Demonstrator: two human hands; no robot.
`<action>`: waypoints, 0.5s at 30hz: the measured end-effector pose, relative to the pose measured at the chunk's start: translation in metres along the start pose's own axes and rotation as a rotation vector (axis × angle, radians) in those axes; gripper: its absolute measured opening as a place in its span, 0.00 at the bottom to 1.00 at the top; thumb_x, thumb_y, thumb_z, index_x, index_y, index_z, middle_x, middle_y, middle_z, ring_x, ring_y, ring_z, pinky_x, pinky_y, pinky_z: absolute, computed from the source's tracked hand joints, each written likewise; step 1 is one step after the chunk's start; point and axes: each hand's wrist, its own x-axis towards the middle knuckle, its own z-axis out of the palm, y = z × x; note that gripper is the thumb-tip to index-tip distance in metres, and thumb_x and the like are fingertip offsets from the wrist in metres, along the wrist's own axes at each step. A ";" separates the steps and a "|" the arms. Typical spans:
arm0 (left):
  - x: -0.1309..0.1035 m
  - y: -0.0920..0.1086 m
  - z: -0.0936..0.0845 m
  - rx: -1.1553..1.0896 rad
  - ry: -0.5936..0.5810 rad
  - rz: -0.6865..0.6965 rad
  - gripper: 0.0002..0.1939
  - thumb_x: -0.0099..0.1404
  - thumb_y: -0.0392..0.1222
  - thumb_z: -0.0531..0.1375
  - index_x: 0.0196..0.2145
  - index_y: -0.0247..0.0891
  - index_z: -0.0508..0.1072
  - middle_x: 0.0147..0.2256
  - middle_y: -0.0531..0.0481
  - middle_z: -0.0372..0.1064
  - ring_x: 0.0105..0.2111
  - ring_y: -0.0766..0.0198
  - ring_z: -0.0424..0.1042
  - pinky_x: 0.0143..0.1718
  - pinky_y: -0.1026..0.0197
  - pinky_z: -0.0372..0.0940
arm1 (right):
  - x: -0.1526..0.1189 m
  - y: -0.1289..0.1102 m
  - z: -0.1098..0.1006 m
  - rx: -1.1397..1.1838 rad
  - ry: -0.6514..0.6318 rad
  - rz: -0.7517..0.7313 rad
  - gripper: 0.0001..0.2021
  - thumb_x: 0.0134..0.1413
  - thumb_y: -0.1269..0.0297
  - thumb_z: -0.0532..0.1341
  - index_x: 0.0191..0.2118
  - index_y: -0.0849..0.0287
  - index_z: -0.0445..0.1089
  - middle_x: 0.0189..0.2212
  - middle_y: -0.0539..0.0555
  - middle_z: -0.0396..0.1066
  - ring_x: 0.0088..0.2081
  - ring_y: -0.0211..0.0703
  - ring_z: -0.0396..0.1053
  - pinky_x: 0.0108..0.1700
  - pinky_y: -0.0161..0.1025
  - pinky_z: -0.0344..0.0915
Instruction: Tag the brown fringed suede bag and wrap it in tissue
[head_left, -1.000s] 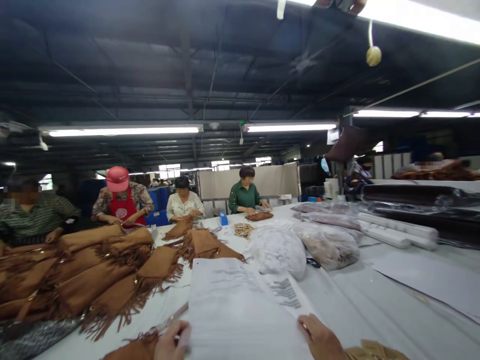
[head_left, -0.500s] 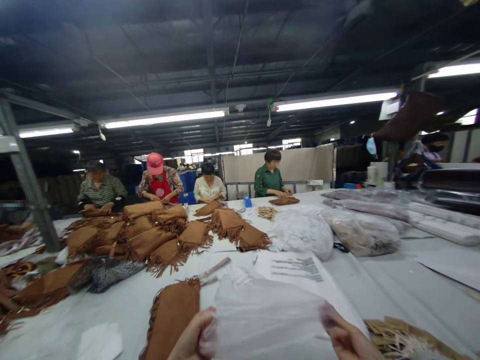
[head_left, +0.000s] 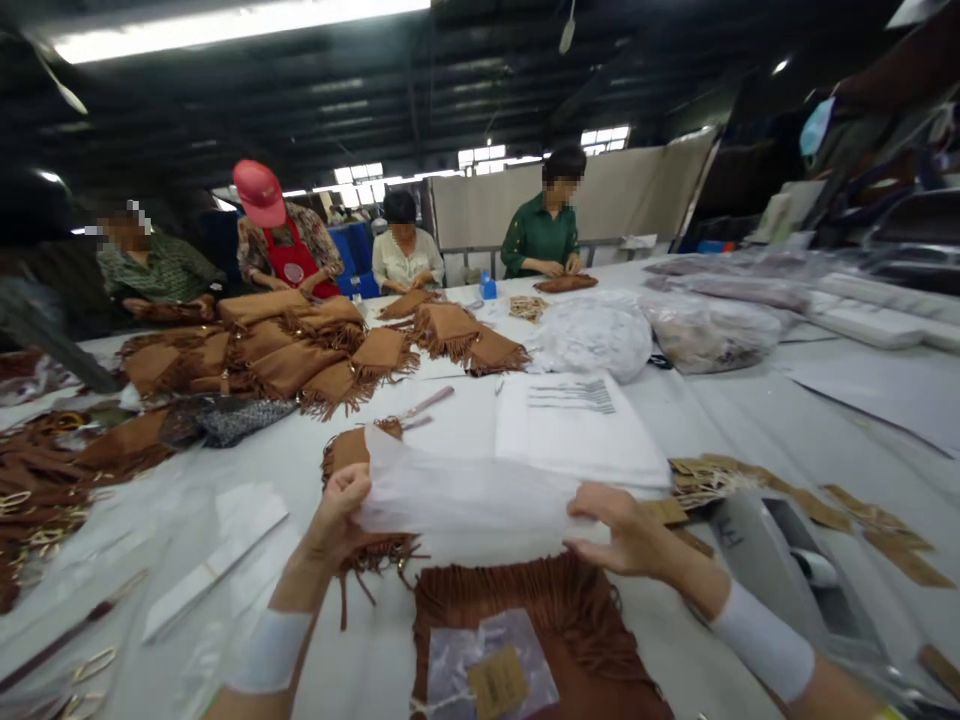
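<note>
A long white table fills the room, and four people sit along its far edge from ten to twelve o'clock, each bent over brown pieces. A heap of tan fringed bags covers the table at about ten o'clock, and two stuffed clear sacks lie at about one o'clock, just beside each other. Close to the near edge, at six o'clock, lies a brown fringed bag with a paper tag under clear wrap on its face. Above it the person holds a thin clear plastic bag stretched flat between both hands. The left hand is closed on the bag's left edge at about nine o'clock of it, thumb on top and fingers curled under. The right hand pinches the right edge at three o'clock, fingers closed over the film. A printed sheet lies just beyond the bag at twelve o'clock. At three o'clock of the hands stands a grey tape dispenser, with loose brown card tags scattered beside it.
</note>
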 end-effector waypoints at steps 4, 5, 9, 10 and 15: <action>-0.001 -0.008 -0.007 0.694 -0.438 0.231 0.20 0.50 0.49 0.68 0.17 0.40 0.59 0.19 0.56 0.57 0.25 0.67 0.57 0.35 0.62 0.57 | 0.000 0.033 0.004 -0.253 -0.155 -0.102 0.12 0.56 0.61 0.54 0.37 0.57 0.73 0.34 0.59 0.72 0.40 0.49 0.66 0.47 0.47 0.60; 0.000 -0.015 -0.006 0.899 -0.525 0.280 0.17 0.54 0.48 0.65 0.20 0.40 0.62 0.22 0.54 0.61 0.27 0.65 0.59 0.39 0.60 0.57 | -0.001 0.043 0.008 -0.288 -0.175 -0.098 0.13 0.58 0.62 0.52 0.38 0.58 0.73 0.34 0.59 0.72 0.40 0.49 0.66 0.47 0.47 0.60; 0.001 -0.062 0.001 1.312 -0.600 0.251 0.04 0.65 0.40 0.54 0.32 0.42 0.66 0.34 0.48 0.67 0.36 0.61 0.64 0.45 0.59 0.58 | -0.013 0.077 0.029 -0.306 -0.246 -0.061 0.13 0.60 0.62 0.52 0.38 0.58 0.72 0.35 0.58 0.73 0.39 0.48 0.68 0.48 0.46 0.60; -0.001 -0.075 0.003 1.336 -0.602 0.229 0.04 0.66 0.37 0.52 0.34 0.42 0.66 0.36 0.48 0.68 0.37 0.61 0.64 0.45 0.60 0.59 | -0.017 0.083 0.034 -0.281 -0.259 -0.049 0.12 0.60 0.62 0.52 0.38 0.58 0.72 0.35 0.58 0.74 0.38 0.47 0.69 0.47 0.46 0.61; -0.027 -0.123 0.009 1.385 -0.657 0.168 0.15 0.64 0.29 0.45 0.41 0.41 0.66 0.41 0.44 0.68 0.42 0.57 0.66 0.40 0.58 0.63 | -0.041 0.091 0.046 -0.138 -0.261 0.011 0.14 0.61 0.61 0.51 0.39 0.58 0.72 0.36 0.59 0.75 0.39 0.48 0.70 0.45 0.44 0.64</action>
